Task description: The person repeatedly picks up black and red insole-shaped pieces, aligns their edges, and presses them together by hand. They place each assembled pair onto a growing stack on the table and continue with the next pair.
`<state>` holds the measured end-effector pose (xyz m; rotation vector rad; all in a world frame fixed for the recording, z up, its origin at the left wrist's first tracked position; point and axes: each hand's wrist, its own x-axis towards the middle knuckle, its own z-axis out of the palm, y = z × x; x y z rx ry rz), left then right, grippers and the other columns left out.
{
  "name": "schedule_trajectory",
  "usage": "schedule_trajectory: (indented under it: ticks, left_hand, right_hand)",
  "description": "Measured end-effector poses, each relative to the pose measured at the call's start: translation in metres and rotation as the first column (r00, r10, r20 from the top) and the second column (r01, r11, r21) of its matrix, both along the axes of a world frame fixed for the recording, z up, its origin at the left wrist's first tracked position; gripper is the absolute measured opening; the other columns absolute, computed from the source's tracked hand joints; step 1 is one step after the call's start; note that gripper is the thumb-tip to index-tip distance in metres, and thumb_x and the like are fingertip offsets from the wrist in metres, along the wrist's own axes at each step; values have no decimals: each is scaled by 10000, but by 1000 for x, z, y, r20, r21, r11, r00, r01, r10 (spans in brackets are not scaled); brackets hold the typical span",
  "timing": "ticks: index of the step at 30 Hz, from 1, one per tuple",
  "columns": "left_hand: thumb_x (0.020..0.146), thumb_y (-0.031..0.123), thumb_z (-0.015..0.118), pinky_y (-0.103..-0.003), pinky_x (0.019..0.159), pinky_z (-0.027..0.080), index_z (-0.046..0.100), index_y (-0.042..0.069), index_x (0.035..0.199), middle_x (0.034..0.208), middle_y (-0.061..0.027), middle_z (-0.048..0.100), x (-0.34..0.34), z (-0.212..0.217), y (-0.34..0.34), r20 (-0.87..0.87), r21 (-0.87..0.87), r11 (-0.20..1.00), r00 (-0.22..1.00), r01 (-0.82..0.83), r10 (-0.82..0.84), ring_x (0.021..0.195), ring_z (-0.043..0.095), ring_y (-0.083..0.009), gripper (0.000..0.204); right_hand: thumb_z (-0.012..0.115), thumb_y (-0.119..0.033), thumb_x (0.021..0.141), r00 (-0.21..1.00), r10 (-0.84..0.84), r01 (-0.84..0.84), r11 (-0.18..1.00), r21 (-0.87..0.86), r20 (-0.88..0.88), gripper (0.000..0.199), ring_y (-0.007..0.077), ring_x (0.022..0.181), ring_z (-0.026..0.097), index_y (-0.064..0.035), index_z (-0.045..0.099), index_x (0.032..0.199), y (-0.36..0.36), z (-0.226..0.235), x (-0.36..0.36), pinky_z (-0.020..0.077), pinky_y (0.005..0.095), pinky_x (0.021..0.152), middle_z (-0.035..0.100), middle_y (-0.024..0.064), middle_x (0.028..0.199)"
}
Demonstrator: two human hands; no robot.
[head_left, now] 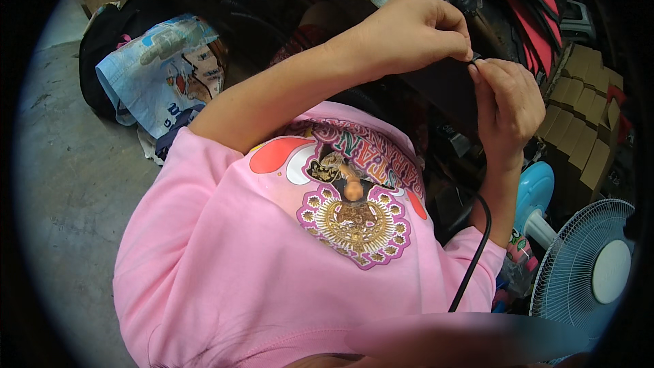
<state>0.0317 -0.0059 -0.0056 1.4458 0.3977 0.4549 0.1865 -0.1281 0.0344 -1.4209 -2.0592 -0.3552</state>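
Observation:
My left hand (424, 35) is raised at the upper right, its thumb and forefinger pinched together. Facing it, my right hand (505, 99) has its fingertips closed as well. Between the two pinches sits a small, thin dark piece (476, 58), mostly covered by the fingers; its kind is too small to make out. The fingertips of both hands nearly touch there. A black cable (482, 232) hangs in front of my right upper arm and curves up toward the dark area below the hands.
Red-and-black flat pieces (538, 24) and stacked brown cardboard (579, 105) lie right of my hands. A white fan (579, 266), a light blue round plastic thing (535, 187) and a clear bottle (521, 269) stand lower right. A printed blue cloth bag (146, 61) is at left above grey floor (61, 184).

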Motion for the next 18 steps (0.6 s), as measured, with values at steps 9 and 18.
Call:
schedule_trajectory:
  ticks: [9,18]
  left_hand:
    - [886,46,731,-209,703,521,716,-7,1003,899,-24,702,-24,1,-4,76,326,934,989,-144,126,813,660,-70,129]
    - [811,53,774,-272,626,514,722,37,925,851,-73,676,-16,-2,-4,302,729,582,932,-361,201,730,671,-218,126]
  right_hand:
    - [760,-32,822,956,-189,154,974,-164,-226,145,241,671,638,-34,648,912,-9,-1,11,490,318,622,659,83,785]
    - [764,-33,816,954,-181,137,972,-189,-240,143,239,688,644,-27,650,902,-9,-1,6,492,318,632,670,83,802]
